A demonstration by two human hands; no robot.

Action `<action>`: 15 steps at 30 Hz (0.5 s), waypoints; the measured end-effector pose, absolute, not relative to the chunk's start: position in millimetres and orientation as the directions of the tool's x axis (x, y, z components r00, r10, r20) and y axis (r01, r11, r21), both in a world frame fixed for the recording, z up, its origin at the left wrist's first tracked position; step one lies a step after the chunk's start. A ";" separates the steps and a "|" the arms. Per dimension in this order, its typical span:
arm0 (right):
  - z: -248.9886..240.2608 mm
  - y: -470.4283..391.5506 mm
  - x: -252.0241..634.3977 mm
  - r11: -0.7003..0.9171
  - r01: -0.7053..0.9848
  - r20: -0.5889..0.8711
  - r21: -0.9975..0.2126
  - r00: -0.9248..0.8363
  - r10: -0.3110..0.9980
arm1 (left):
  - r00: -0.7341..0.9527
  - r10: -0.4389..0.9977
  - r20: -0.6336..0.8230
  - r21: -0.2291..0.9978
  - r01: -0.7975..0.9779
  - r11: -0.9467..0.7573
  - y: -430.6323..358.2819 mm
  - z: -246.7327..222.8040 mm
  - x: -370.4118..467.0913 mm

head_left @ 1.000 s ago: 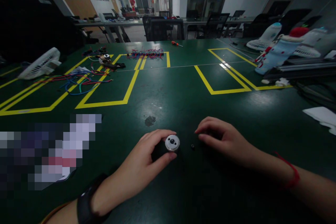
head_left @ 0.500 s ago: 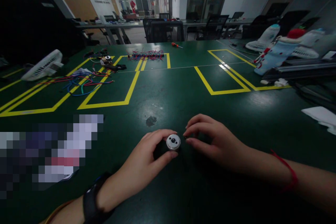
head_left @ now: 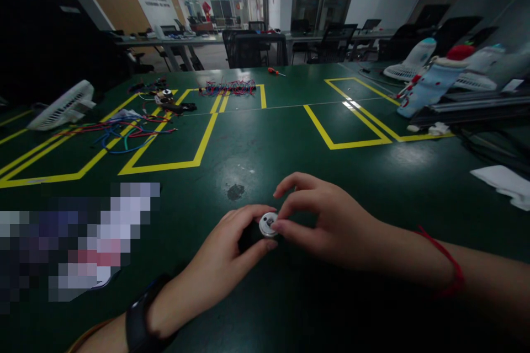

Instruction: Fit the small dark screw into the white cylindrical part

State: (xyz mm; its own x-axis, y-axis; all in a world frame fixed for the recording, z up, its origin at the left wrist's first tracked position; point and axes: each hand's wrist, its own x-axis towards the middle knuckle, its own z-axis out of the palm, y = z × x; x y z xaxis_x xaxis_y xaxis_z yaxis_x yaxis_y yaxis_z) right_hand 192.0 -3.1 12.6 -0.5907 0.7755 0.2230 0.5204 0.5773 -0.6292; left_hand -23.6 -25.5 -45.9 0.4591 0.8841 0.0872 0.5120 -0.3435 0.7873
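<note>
A small silver cylinder (head_left: 265,229), like a little motor, has a flat round face with holes in it, turned up toward me. My left hand (head_left: 232,248) is closed around its sides, thumb on the near side and index finger on the far side. My right hand (head_left: 318,220) is at the cylinder's right edge, thumb and a finger pinched over its face. What sits between those fingertips is hidden now. Part of the face is covered by them.
Beyond my hands, yellow tape outlines (head_left: 161,167) mark the green table (head_left: 256,149). Loose coloured wires (head_left: 124,138) and a white fan (head_left: 62,105) lie left. A screwdriver (head_left: 273,71) lies at the back. At right are a blue bottle-shaped item (head_left: 430,88) and white paper (head_left: 503,182).
My right hand has moved left, bringing its pinched fingertips, which showed a small dark piece, onto the cylinder's face. My left hand still holds the cylinder. The view has shifted slightly.
</note>
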 end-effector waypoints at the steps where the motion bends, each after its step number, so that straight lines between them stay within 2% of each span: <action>1: 11.8 -2.6 195.8 0.548 0.502 0.227 -0.669 -0.565 0.793 | 0.459 0.884 0.086 0.788 0.511 -0.342 -25.7 -46.0 -23.9; 4: 2.5 -0.9 210.6 0.434 0.444 0.201 -0.784 -0.480 0.854 | 0.467 0.881 0.077 0.791 0.509 -0.339 -25.5 -45.5 -24.0; 7: -13.2 -1.4 226.5 0.290 0.424 0.105 -0.858 -0.408 0.907 | 0.467 0.882 0.064 0.787 0.519 -0.332 -25.3 -45.0 -23.8; 10: -25.6 -4.6 237.0 0.215 0.408 0.051 -0.887 -0.377 0.925 | 0.463 0.885 0.050 0.777 0.539 -0.326 -25.3 -45.1 -24.5; 15: -28.8 -8.4 240.0 0.198 0.397 0.027 -0.896 -0.397 0.917 | 0.460 0.886 0.052 0.761 0.557 -0.334 -25.7 -45.6 -25.6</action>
State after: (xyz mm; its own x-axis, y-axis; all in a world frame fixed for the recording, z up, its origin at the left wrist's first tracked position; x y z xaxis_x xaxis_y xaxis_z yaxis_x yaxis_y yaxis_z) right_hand 240.0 -8.4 -28.8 -0.3971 0.9174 0.0265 0.3969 0.1977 -0.8963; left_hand -25.6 -25.7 -45.6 0.4604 0.8862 0.0517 0.5569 -0.3337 0.7606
